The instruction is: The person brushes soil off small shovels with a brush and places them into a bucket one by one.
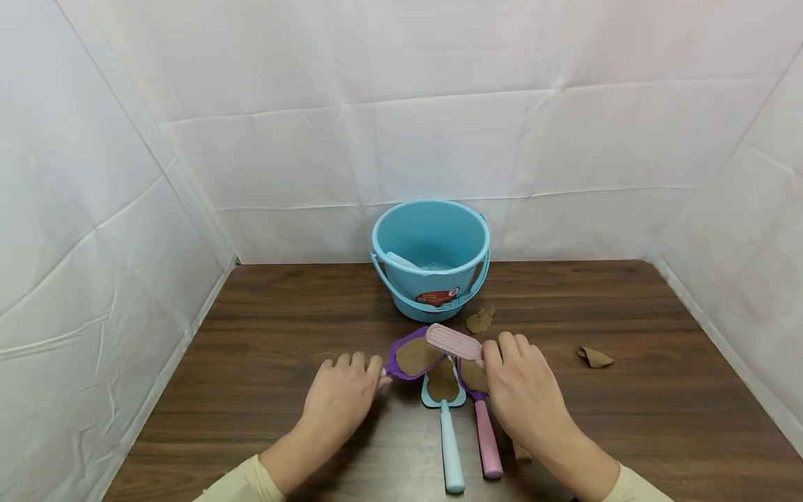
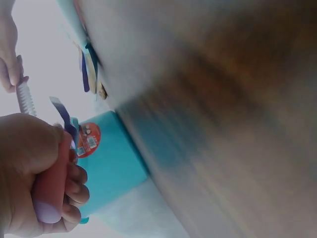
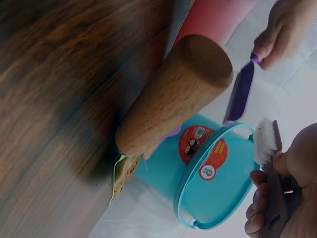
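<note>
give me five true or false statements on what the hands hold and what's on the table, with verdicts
1. The right hand holds a pink brush. True.
2. The left hand holds the light blue tool. False: the left hand holds a purple tool; the light blue tool lies on the table.
3. The blue bucket stands upright, beyond both hands. True.
4. The brush's bristles are black. False: the bristles are white.
5. In the head view, a pink-handled tool lies right of the light blue tool. True.
</note>
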The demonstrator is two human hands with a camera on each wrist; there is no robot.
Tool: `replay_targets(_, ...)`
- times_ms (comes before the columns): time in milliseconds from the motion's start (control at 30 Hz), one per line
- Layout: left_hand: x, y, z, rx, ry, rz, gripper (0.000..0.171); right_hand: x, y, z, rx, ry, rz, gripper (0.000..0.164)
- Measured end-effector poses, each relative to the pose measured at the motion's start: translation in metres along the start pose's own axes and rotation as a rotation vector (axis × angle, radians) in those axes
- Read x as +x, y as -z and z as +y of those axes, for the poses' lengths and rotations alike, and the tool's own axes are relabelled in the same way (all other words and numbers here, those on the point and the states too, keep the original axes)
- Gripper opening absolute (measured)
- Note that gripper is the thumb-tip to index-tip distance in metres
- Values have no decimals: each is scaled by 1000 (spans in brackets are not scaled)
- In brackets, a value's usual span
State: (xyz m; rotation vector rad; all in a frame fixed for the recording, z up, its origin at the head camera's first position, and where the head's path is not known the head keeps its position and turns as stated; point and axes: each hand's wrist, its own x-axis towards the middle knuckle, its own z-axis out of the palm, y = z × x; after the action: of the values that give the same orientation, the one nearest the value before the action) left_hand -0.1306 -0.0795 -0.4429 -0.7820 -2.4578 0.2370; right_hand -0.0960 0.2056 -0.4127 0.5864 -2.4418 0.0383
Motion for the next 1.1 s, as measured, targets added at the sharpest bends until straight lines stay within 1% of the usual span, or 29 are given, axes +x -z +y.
replay_targets(100,5,1,0,1,1,65,51,1,-1,-5,-4,17,-14,34)
replay_targets(133,6,3,1,1,3,77,53,1,-2,-7,-7,23,-15,36)
replay_targets(233,11,7,5,15,11,87,55,1,-3,-15,-26,40,-29,42)
replay_targets(333,18,13,10,36,14,90,58,3,-5,-24,-33,54,-20,55)
replay_targets(367,20,14,12,45,13,98,59,3,-6,-27,-35,55,-16,56)
replay_targets(500,27,18,16,64,14,149,63,5,-7,-33,-60,45,52,58)
replay_targets(633,29,19,18,66,17,194,65,7,-8,-36,-104,31,116,59)
replay_targets(700,30,19,18,68,16,200,66,7,-7,-36,-108,26,124,59)
replay_targets(833,31,20,18,76,26,202,66,5,-5,-39,-91,5,102,59)
replay_targets(1000,33,20,17,80,74,207,68,1,-2,-40,-81,-21,70,58)
replay_targets(1100,34,21,17,103,103,187,70,0,-1,-39,-90,-21,73,58)
